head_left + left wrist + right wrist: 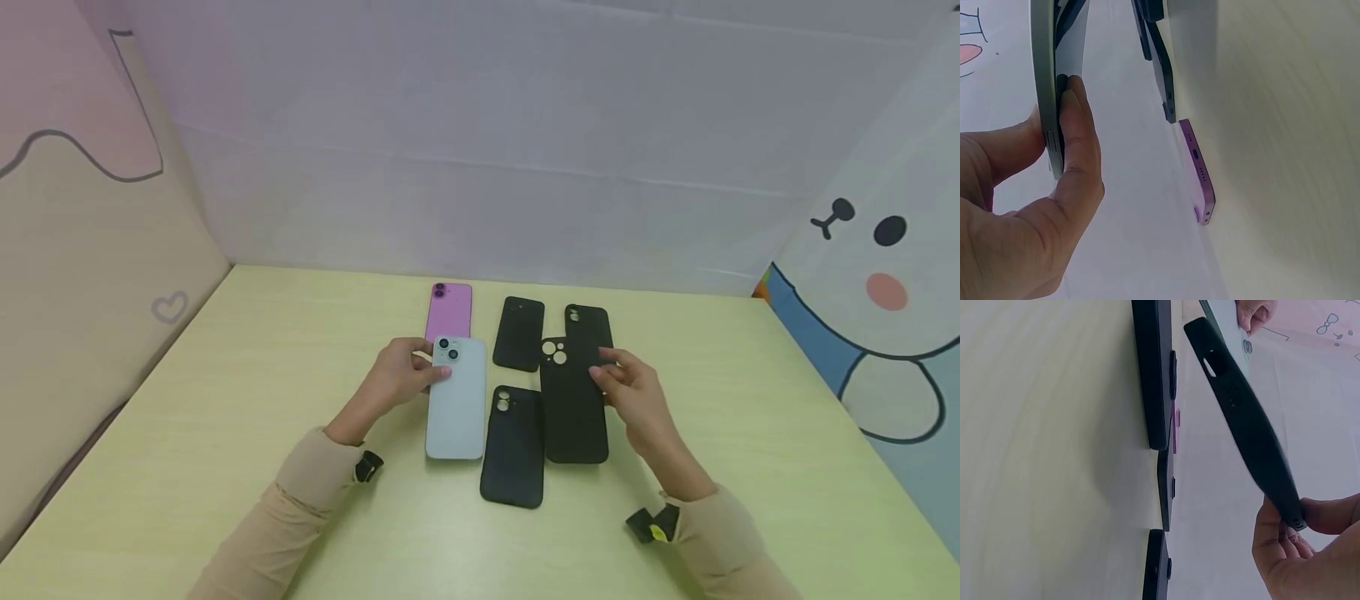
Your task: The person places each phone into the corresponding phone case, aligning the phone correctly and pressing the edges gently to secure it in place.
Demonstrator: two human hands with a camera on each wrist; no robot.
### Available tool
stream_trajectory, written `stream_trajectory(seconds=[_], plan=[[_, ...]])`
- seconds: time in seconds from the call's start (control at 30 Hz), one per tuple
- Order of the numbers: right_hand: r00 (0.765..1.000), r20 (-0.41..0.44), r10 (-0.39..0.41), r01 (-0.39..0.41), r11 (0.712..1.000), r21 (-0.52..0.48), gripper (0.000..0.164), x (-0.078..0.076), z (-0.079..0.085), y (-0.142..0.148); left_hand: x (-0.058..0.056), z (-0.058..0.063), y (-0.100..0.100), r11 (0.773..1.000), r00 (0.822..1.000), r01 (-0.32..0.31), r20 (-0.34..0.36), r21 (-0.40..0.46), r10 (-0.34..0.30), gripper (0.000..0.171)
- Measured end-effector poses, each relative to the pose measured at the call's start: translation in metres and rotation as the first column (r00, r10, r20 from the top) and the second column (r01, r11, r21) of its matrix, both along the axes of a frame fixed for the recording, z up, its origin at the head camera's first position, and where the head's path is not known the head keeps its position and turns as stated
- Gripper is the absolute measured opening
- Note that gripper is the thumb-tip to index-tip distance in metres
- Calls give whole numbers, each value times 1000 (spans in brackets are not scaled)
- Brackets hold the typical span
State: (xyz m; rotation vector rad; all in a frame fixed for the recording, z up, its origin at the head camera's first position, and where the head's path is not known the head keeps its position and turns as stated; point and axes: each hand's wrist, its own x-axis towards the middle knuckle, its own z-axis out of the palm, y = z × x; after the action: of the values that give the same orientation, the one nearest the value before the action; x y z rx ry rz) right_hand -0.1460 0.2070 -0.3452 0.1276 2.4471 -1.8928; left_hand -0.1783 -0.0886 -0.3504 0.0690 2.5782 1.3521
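Note:
My left hand [401, 372] pinches a white phone [457, 408] by its left edge, thumb on the back and fingers behind. In the left wrist view that phone [1045, 81] stands edge-on, raised off the table. A black phone case [576, 417] with round camera cutouts is gripped at its right edge by my right hand [637, 396]. The right wrist view shows this case [1247, 425] tilted above the table, a port slot along its near end. Between the two held things lies a black phone case [513, 450] on the table.
Behind the white phone lies a pink phone [450, 310]. A flat black phone-shaped piece [519, 333] rests at the back middle, and another black case [592, 325] lies partly hidden behind the held one. A pale wall [480, 208] borders the table's far edge.

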Motion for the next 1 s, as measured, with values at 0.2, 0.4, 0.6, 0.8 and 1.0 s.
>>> stream_trajectory(seconds=[0.2, 0.4, 0.6, 0.8, 1.0], plan=[[1000, -12, -1, 1, 1000, -15, 39, -1, 0, -7, -1, -1, 2, 1000, 1000, -7, 4, 0, 7, 32], [1000, 2, -10, 10, 1000, -11, 39, -3, 0, -13, -2, 0, 4, 999, 1000, -18, -5, 33, 18, 30], [1000, 7, -3, 3, 1000, -18, 37, -5, 0, -21, -3, 2, 9, 997, 1000, -21, -15, 73, 22, 31], [1000, 11, 3, -2, 1000, -26, 36, -6, -2, -27, -4, 1, 13, 995, 999, -27, -22, 96, 30, 31], [1000, 16, 4, -3, 999, -48, 35, -8, -3, -32, -4, 3, 17, 992, 999, -32, -27, 121, 36, 30]])
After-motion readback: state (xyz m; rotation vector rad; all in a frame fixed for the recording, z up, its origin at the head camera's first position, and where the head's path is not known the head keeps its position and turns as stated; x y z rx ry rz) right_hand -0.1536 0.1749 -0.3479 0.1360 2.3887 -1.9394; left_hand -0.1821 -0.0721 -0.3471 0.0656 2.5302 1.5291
